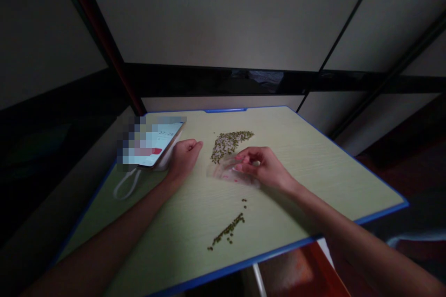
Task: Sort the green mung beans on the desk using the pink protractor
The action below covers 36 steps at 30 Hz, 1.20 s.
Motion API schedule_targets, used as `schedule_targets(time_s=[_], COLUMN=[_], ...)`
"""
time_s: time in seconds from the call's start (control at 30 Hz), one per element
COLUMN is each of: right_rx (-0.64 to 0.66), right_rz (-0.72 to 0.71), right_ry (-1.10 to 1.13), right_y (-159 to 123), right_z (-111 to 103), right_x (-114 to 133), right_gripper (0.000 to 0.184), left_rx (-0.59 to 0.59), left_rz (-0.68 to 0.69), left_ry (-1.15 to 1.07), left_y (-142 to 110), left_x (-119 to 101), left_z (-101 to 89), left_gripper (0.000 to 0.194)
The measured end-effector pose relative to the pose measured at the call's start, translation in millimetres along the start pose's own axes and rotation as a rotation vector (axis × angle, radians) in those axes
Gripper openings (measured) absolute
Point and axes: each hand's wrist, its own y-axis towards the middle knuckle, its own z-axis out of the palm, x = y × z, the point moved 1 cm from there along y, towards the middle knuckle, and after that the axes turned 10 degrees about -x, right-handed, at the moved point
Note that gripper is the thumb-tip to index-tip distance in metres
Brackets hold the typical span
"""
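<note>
the tabletop has a smooth, pale wood-grain finish with a low sheen and a blue plastic-looking edge. the bag is thin, clear, glossy plastic; the phone screen looks smooth and glassy.

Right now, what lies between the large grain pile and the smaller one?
The head view shows a clear plastic bag at the right hand, then a few loose grains.

Right hand grips clear bag near seeds.
</note>
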Motion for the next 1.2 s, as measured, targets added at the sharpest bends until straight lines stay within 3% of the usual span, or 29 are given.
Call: schedule_targets(time_s=[0.13, 0.37, 1.0, 1.2], right_rx=[-0.166, -0.184, -0.056, 0.026], right_rz=[0.137, 0.190, 0.188, 0.082], right_ry=[-0.081, -0.254, -0.281, -0.288], right_y=[-0.8, -27.1, -56.6, -55.3], right_z=[-26.9, -45.4, -2.8, 9.8], right_x=[-25.5, -35.7, -11.6, -6.3], right_gripper=[0.019, 0.018, 0.021, 0.013], left_rx=[0.017, 0.000, 0.005, 0.006], left_rz=[-0.016, 0.005, 0.010, 0.010], left_ry=[-0.002, -0.008, -0.012, -0.013], left_y=[0.1, 0.0, 0.2, 0.1], left_x=[-1.1, -1.4, -0.7, -1.5], left_z=[-0.4, -0.3, -0.2, 0.1], left_gripper=[0.034, 0.034, 0.034, 0.034])
